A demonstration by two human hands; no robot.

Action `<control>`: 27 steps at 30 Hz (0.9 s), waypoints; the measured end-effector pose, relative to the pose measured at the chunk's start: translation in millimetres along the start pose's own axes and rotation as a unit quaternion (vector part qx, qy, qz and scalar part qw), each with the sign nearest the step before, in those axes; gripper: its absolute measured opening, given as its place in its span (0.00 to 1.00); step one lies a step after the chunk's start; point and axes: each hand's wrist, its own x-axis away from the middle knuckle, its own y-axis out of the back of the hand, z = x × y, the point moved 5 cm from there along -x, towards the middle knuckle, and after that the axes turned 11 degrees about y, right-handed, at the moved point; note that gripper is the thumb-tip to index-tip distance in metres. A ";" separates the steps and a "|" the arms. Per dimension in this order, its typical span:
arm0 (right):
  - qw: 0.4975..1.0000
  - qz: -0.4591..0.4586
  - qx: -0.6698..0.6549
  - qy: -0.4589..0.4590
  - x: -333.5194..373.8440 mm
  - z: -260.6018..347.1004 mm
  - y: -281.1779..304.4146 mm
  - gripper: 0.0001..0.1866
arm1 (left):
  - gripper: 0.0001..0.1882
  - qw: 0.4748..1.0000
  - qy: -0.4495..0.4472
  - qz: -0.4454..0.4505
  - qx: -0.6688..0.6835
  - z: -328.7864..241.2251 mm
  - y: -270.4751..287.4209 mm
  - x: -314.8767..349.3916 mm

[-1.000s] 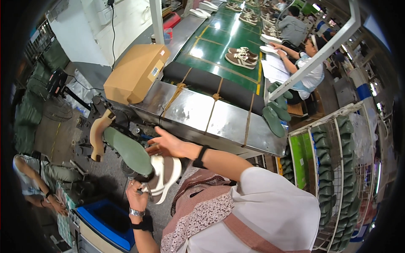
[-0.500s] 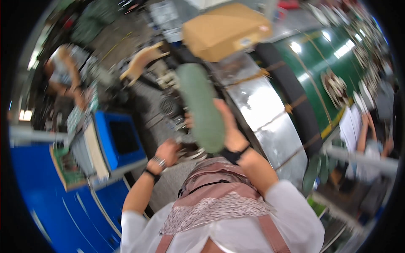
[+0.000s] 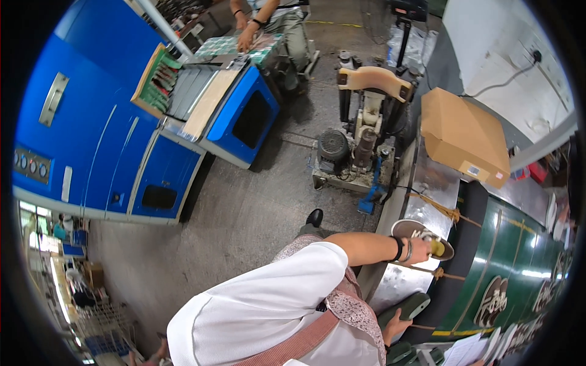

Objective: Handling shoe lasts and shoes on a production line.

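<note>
My left hand (image 3: 417,251), its arm stretched across to the right, is closed on a brown sneaker (image 3: 403,229) with white laces. A yellowish piece shows in the shoe's opening beside the fingers. The sneaker is over a shiny metal ledge (image 3: 421,210) along the conveyor. Lower down, my right hand (image 3: 397,327) grips a dark green shoe-sole-shaped piece (image 3: 413,305); my body hides part of it and the right forearm. More green pieces (image 3: 400,354) of similar look lie below that hand.
A green conveyor belt (image 3: 470,299) carries a pair of brown sneakers (image 3: 490,302). On the ledge's far end sits a cardboard box (image 3: 467,131). A machine with a motor (image 3: 334,146) stands ahead; a blue machine (image 3: 235,119) is left. Another person's hands (image 3: 247,36) work beyond it.
My body and view have turned right, toward the conveyor. The left hand has brought the sneaker over to the ledge. The green piece, held up in front before, is now low at the right.
</note>
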 end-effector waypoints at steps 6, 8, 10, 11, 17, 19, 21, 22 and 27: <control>0.956 -0.139 0.155 0.208 -46.3 98.5 19.2 0.31 | 0.13 0.987 0.082 -0.107 0.090 41.0 31.9 84.0; 0.943 -0.127 0.073 0.300 -71.1 162.4 13.8 0.27 | 0.12 0.969 0.247 0.013 -0.017 86.7 34.2 142.8; 0.950 -0.053 -0.058 0.302 -87.2 217.8 -1.7 0.25 | 0.10 0.919 0.380 0.102 -0.032 128.1 36.8 222.5; 0.943 -0.014 -0.128 0.306 -90.1 243.7 -11.1 0.24 | 0.11 0.883 0.444 0.147 -0.039 143.1 35.5 268.0; 0.882 0.140 -0.208 0.399 -59.1 356.7 -80.8 0.26 | 0.14 0.663 0.741 0.097 0.033 132.9 12.0 513.0; 0.864 0.224 -0.230 0.387 -33.2 376.2 -114.0 0.26 | 0.16 0.571 0.809 0.095 0.101 110.1 -11.9 571.1; 0.836 0.291 -0.249 0.392 -3.0 395.0 -144.4 0.24 | 0.17 0.522 0.838 0.056 0.147 88.5 -36.2 609.4; 0.823 0.325 -0.240 0.399 12.6 404.2 -160.0 0.22 | 0.17 0.511 0.843 0.046 0.164 79.9 -48.5 622.6; 0.753 0.467 -0.254 0.389 95.0 438.6 -231.4 0.19 | 0.17 0.446 0.851 -0.010 0.278 49.7 -95.3 656.1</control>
